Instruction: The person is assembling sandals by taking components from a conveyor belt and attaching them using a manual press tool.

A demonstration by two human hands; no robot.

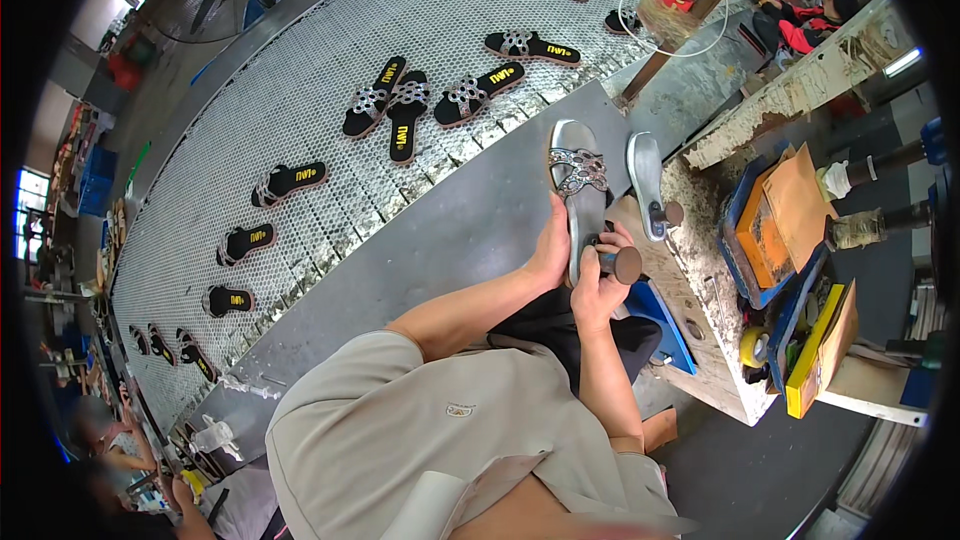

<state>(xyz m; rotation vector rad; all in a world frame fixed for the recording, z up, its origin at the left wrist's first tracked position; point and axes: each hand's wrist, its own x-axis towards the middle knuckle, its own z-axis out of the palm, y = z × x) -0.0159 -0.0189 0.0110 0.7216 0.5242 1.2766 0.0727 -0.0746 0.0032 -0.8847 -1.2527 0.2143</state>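
Over the silver sandal, left hand bracing, right hand gripping hammer.

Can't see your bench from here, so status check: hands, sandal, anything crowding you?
Left hand steadying silver sandal. Right hand gripping round-headed tool at its heel. Second silver sole alongside, apart.

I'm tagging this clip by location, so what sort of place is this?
Most likely a shoe factory's assembly line. Black sandals ride a curved mesh conveyor, and at a worn bench the left hand steadies a silver sandal while the right hand grips a hammer-like tool.
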